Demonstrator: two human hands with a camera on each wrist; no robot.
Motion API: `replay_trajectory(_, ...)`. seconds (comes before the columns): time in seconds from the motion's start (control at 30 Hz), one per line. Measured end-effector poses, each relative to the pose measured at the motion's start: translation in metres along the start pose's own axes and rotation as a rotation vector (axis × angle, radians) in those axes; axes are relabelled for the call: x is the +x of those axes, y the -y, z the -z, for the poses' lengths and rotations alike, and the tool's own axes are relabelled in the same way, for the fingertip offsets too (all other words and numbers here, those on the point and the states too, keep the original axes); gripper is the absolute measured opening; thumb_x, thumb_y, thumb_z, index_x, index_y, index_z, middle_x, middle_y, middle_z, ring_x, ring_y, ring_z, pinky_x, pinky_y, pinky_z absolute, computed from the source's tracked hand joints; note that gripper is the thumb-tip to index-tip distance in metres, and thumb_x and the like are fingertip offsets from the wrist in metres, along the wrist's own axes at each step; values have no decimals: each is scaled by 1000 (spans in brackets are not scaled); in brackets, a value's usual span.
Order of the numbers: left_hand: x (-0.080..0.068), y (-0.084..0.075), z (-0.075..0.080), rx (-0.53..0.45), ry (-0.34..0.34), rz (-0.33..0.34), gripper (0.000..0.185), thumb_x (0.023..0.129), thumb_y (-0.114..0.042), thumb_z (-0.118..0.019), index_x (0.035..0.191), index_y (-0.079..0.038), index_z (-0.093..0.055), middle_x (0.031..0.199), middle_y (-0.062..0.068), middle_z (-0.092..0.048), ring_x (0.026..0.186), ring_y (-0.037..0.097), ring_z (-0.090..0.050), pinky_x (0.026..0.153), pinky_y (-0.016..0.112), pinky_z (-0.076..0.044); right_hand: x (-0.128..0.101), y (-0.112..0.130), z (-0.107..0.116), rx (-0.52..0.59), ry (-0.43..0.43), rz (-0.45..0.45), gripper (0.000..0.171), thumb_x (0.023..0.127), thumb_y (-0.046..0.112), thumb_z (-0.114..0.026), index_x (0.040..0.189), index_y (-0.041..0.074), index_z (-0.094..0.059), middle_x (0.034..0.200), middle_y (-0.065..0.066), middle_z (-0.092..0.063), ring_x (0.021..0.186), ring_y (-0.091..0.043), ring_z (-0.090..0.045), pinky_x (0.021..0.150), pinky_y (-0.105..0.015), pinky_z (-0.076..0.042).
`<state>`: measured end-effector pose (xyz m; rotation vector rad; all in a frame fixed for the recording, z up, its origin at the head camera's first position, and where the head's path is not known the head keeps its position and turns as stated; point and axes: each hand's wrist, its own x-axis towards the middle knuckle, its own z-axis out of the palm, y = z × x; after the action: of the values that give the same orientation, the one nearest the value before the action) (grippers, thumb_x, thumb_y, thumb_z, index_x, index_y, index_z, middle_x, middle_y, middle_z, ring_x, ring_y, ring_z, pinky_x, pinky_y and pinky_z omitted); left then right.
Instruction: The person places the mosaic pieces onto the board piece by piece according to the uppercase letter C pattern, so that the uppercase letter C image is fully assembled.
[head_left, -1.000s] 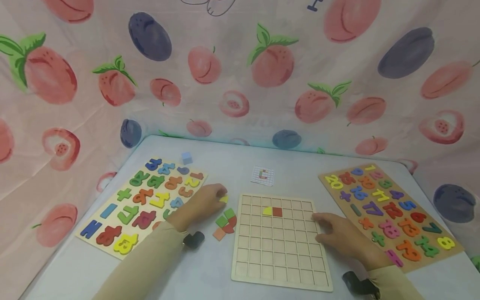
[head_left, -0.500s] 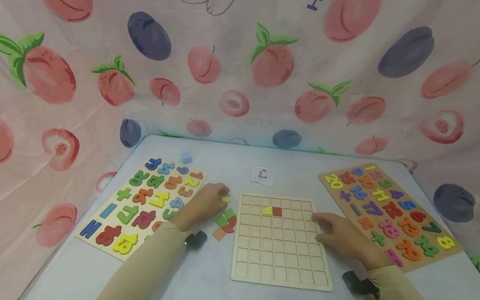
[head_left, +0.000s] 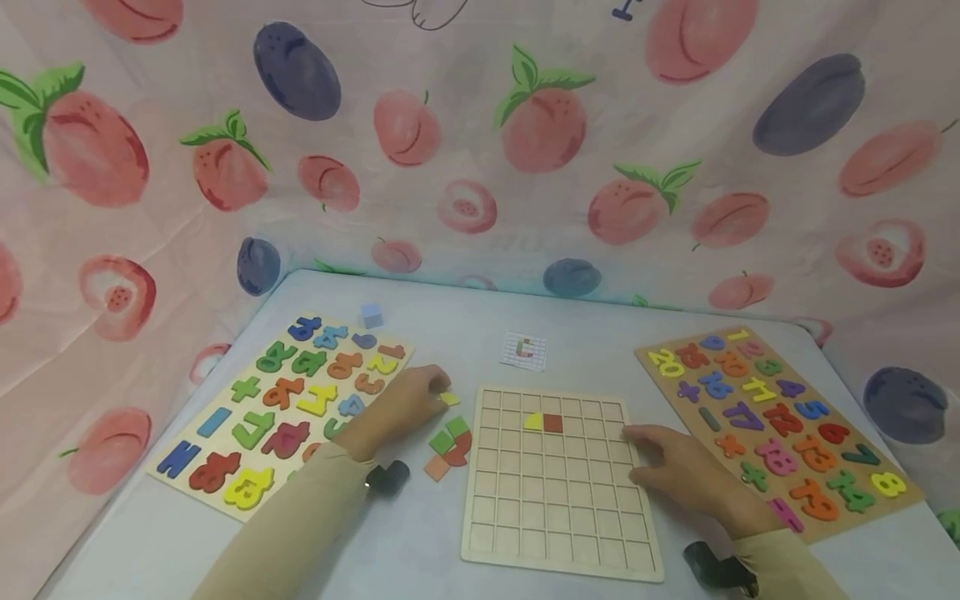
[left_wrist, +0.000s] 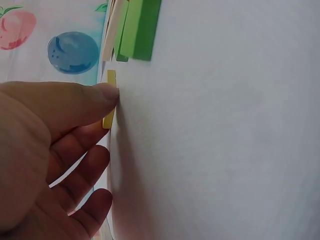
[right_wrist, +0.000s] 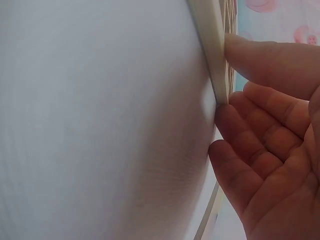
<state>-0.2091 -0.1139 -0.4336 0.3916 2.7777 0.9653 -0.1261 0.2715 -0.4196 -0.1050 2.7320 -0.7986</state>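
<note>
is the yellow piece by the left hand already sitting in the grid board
No, the yellow piece lies on the table under the left hand's fingertips, left of the grid board.

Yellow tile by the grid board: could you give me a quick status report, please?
Left hand pinches yellow tile on the table. Right hand steadies grid board at its right edge. Loose tiles lie beside the board.
</note>
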Motion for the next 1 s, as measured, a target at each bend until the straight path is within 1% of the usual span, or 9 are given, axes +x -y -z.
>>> replay_trajectory(0.2,2,-2,0,7,6,4,32,89,-7,-66,121,-7,-66,120,5,-67,120,24,-59,102,41,-46,0,0,1,8,2,1,64,84,21,-78,140,3,-55,147,-22,-47,138,-48,-34,109,-62,-29)
replay_trajectory(0.4,9,-10,-1,-2,45,-4,32,91,-9,-63,122,-10,-66,120,3,-67,115,23,-60,100,42,-47,0,0,2,15,0,7,63,84,21,-78,140,4,-55,147,-22,-47,138,-47,-35,109,-62,-29)
replay_trajectory(0.53,14,-19,-4,-25,55,-19,30,91,-10,-62,120,-12,-67,119,3,-67,110,21,-59,97,42,-49,0,1,2,12,-1,3,63,84,21,-78,140,4,-55,148,-23,-46,138,-48,-35,109,-63,-29)
replay_trajectory(0.67,18,-29,-9,-57,72,-60,29,90,-10,-65,119,-10,-67,119,6,-67,110,23,-59,94,41,-50,-1,2,3,14,5,-2,63,84,21,-78,140,4,-55,148,-23,-46,138,-48,-34,109,-63,-29)
replay_trajectory(0.73,20,-35,-13,-72,85,-64,30,89,-9,-67,119,-9,-67,120,7,-67,112,24,-60,95,41,-50,-1,2,3,16,10,-5,63,84,21,-78,141,4,-55,148,-22,-46,138,-48,-34,109,-63,-29)
replay_trajectory(0.8,22,-42,-17,-88,98,-50,31,88,-10,-68,120,-8,-67,120,8,-67,112,25,-60,95,42,-50,-1,2,3,18,13,-10,63,84,21,-78,141,4,-55,148,-22,-46,138,-48,-34,109,-63,-29)
replay_trajectory(0.93,25,-55,-27,-60,119,-30,34,88,-13,-69,122,-9,-67,119,5,-67,113,23,-60,97,40,-49,-1,2,3,19,18,-21,64,84,21,-78,141,4,-54,148,-22,-46,138,-48,-34,109,-63,-29)
replay_trajectory(0.97,26,-58,-29,-51,123,-33,34,89,-13,-69,123,-9,-67,119,5,-67,113,23,-60,97,40,-49,-1,3,3,18,19,-25,63,84,21,-78,141,4,-55,148,-22,-46,138,-48,-34,109,-62,-29)
replay_trajectory(1.0,27,-61,-31,-36,123,-52,33,89,-13,-70,122,-8,-68,118,5,-68,113,23,-61,97,39,-49,-1,2,3,16,20,-25,64,84,21,-78,141,4,-55,148,-23,-46,138,-48,-34,109,-63,-29)
